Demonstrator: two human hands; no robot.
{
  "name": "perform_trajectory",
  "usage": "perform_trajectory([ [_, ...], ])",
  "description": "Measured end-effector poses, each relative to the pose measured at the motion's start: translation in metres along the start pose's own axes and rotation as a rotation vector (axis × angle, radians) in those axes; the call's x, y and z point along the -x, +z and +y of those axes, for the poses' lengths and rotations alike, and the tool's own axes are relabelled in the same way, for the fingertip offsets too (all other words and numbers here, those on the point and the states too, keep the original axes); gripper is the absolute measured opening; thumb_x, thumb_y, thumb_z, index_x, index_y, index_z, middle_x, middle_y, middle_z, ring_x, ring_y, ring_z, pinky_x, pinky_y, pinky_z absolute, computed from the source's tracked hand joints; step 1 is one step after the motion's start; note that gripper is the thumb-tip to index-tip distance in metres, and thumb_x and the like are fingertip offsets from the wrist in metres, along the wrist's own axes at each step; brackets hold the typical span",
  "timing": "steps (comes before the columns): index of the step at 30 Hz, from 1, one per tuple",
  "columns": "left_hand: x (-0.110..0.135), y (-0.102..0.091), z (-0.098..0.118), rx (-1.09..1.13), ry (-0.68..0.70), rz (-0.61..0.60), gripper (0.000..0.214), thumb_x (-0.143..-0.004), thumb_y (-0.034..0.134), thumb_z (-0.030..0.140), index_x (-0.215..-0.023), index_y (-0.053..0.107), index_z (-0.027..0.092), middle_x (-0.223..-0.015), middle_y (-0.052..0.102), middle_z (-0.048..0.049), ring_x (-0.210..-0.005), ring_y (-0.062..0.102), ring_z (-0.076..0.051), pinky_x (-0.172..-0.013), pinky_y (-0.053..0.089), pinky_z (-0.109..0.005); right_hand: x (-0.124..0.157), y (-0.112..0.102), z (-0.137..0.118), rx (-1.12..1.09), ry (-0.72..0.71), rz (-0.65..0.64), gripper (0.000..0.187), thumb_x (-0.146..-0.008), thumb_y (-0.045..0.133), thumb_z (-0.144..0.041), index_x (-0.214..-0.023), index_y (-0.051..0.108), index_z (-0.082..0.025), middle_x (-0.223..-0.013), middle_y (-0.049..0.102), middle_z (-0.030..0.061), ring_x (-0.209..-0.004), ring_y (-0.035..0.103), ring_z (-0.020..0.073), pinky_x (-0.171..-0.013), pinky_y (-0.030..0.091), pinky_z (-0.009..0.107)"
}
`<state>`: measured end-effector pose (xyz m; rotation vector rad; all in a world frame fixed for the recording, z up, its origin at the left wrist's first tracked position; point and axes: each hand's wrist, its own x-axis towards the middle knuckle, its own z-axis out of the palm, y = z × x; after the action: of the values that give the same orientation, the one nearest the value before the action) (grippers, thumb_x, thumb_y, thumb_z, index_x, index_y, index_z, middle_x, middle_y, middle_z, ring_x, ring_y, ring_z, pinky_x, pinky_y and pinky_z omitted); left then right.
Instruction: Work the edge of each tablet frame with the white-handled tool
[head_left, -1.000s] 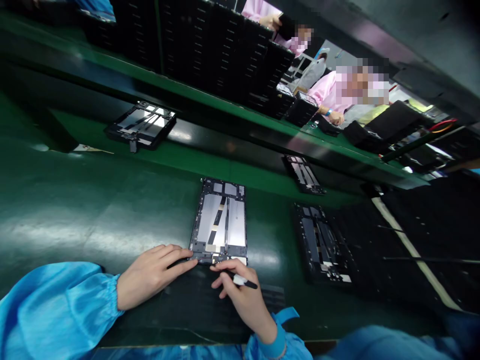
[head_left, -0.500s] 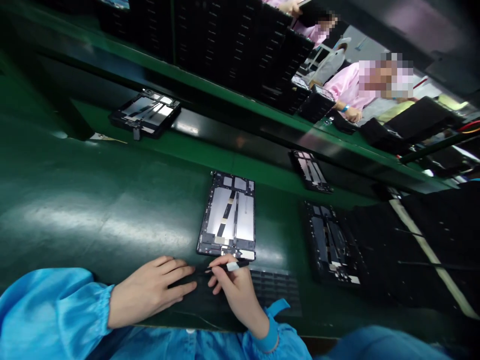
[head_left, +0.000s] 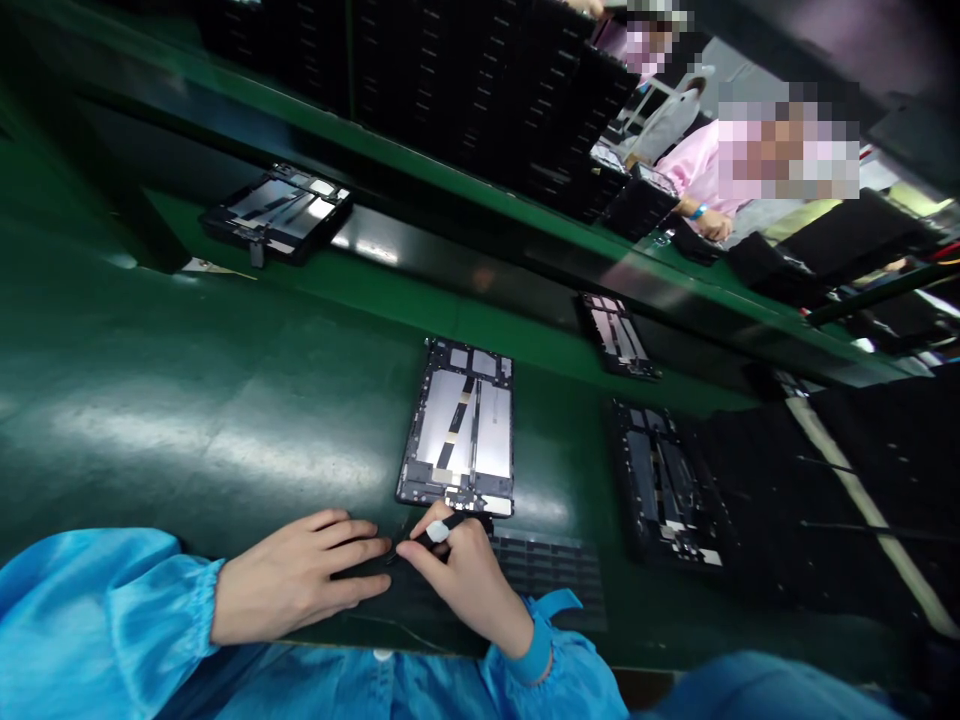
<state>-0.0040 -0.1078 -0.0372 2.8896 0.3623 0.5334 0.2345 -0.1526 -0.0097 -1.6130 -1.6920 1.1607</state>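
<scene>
My left hand (head_left: 300,577) lies palm down at the front of the green bench, fingers stretched out, fingertips at the edge of a dark sheet. In my right hand (head_left: 472,575) is a slim black tool with a white wrap (head_left: 438,531), which looks like tweezers; its tip points down just beside my left fingertips. Under my right hand lies the dark sheet (head_left: 551,570), marked with rows of small rectangles. Directly beyond it sits an opened tablet (head_left: 495,430), its silver inside and black flex cable facing up. What the tool's tip touches is too small to make out.
More opened tablets lie around: one (head_left: 664,485) to the right, one (head_left: 619,335) farther back, another (head_left: 277,212) at the back left. Black stacked trays (head_left: 480,80) stand on the shelf behind. Black material (head_left: 795,490) covers the right side. A person in pink (head_left: 694,160) works across.
My right hand has turned and its tool's tip has moved left and down, closer to my left fingertips. My left hand stays nearly in place. The view has shifted slightly.
</scene>
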Motion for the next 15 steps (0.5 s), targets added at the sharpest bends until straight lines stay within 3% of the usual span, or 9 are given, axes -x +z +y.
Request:
perform_trajectory([
  [5, -0.001, 0.000, -0.001, 0.013, -0.002, -0.001, 0.025, -0.098, 0.061, 0.032, -0.122, 0.068, 0.034, -0.123, 0.072, 0.0005, -0.112, 0.063, -0.021, -0.094, 0.044, -0.033, 0.001, 0.007, 0.006, -0.059, -0.016, -0.001, 0.013, -0.090, 0.070, -0.029, -0.080, 0.066, -0.021, -0.071, 0.068, -0.0008, -0.067, 0.067, 0.0189, -0.067, 0.049, 0.029],
  [8, 0.000, 0.000, 0.000, 0.019, -0.019, 0.012, 0.024, -0.101, 0.057, 0.032, -0.121, 0.068, 0.035, -0.125, 0.071, 0.0019, -0.113, 0.062, -0.020, -0.095, 0.044, -0.034, 0.003, 0.007, 0.014, -0.279, 0.017, 0.054, 0.023, -0.090, 0.068, -0.039, -0.077, 0.063, -0.021, -0.070, 0.066, 0.0000, -0.063, 0.066, 0.0181, -0.061, 0.053, 0.029],
  [11, -0.001, -0.003, 0.001, 0.043, -0.035, 0.027, 0.022, -0.101, 0.057, 0.031, -0.119, 0.069, 0.036, -0.127, 0.070, 0.0023, -0.112, 0.061, -0.020, -0.093, 0.045, -0.034, 0.003, -0.007, 0.019, -0.542, 0.062, 0.117, 0.035, -0.089, 0.068, -0.053, -0.078, 0.058, -0.022, -0.068, 0.067, -0.0003, -0.057, 0.067, 0.0166, -0.055, 0.057, 0.028],
  [15, -0.013, -0.008, -0.003, 0.128, -0.050, 0.042, 0.026, -0.095, 0.063, 0.022, -0.120, 0.069, 0.030, -0.120, 0.071, -0.0028, -0.103, 0.063, -0.020, -0.085, 0.050, -0.031, -0.015, -0.041, 0.015, -0.575, 0.098, 0.133, 0.043, -0.084, 0.072, -0.060, -0.078, 0.054, -0.021, -0.067, 0.069, -0.0001, -0.057, 0.071, 0.0176, -0.052, 0.059, 0.027],
])
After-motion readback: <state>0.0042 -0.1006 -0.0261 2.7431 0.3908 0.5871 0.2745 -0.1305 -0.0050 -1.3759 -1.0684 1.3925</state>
